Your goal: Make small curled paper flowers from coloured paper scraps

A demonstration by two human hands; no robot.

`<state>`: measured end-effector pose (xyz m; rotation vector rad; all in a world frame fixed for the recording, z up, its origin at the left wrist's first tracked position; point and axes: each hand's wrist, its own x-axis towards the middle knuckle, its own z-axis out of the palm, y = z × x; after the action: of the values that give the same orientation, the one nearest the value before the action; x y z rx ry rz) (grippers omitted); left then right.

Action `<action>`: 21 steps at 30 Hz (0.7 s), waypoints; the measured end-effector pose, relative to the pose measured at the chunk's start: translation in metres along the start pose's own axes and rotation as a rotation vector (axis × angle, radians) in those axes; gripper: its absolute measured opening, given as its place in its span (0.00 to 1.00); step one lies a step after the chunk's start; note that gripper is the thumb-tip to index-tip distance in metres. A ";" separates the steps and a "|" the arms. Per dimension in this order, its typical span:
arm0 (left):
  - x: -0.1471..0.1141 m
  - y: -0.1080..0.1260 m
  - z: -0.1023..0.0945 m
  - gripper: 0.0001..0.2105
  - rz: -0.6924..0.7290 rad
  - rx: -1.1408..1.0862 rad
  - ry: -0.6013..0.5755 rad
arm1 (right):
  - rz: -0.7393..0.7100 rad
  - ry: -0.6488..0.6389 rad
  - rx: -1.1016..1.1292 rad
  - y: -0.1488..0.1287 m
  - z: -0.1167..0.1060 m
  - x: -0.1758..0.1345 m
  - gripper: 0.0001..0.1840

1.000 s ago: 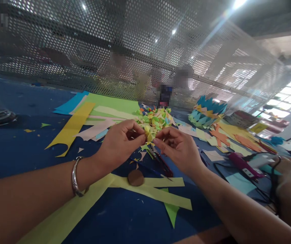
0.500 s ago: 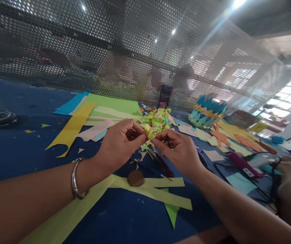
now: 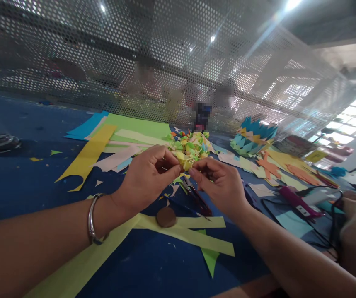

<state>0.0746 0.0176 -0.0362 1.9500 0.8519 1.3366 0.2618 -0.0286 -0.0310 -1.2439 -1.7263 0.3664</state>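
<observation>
A grey screen point(image 3: 103, 62) full of holes stands behind the heap of paper bits point(image 3: 194, 142), and a blue table point(image 3: 153, 269) is under the heap. A big green sheet point(image 3: 140, 125) lies to the left of the heap. A long pale yellow strip point(image 3: 103, 250) runs out in front of the heap, and a darker yellow piece point(image 3: 87, 155) with a round bite cut out lies left of it. The left hand point(image 3: 149, 178) and the right hand point(image 3: 221, 184) are right in front of the heap, one on each side. A spiky paper ring point(image 3: 254, 136) stands to the right of the heap. Scissors point(image 3: 199, 198) lie just in front of the heap, and a brown disc point(image 3: 165, 217) lies a bit farther out. Smallest is a yellow paper bit point(image 3: 184, 162) at the heap's front edge. Each hand pinches it with thumb and pointing finger nearly closed, the other fingers curled in.
</observation>
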 end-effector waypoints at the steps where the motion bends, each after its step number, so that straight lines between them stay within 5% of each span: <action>1: 0.000 0.001 0.000 0.03 0.000 0.012 0.000 | -0.007 -0.003 -0.004 0.000 0.000 0.000 0.09; 5: 0.001 0.004 -0.004 0.04 -0.008 0.042 -0.023 | 0.005 0.026 -0.027 0.008 -0.007 0.008 0.09; 11: 0.004 -0.001 -0.009 0.06 -0.077 0.021 -0.002 | 0.174 0.264 -0.032 0.046 -0.033 0.036 0.13; 15: 0.006 -0.004 -0.009 0.04 -0.062 -0.039 0.004 | 0.270 0.280 0.005 0.063 -0.040 0.046 0.17; 21: 0.014 -0.006 -0.013 0.09 -0.032 0.008 0.085 | 0.191 0.316 0.042 0.056 -0.037 0.042 0.16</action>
<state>0.0654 0.0340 -0.0294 1.8892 0.9262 1.4086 0.3224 0.0220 -0.0294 -1.3608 -1.3313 0.2974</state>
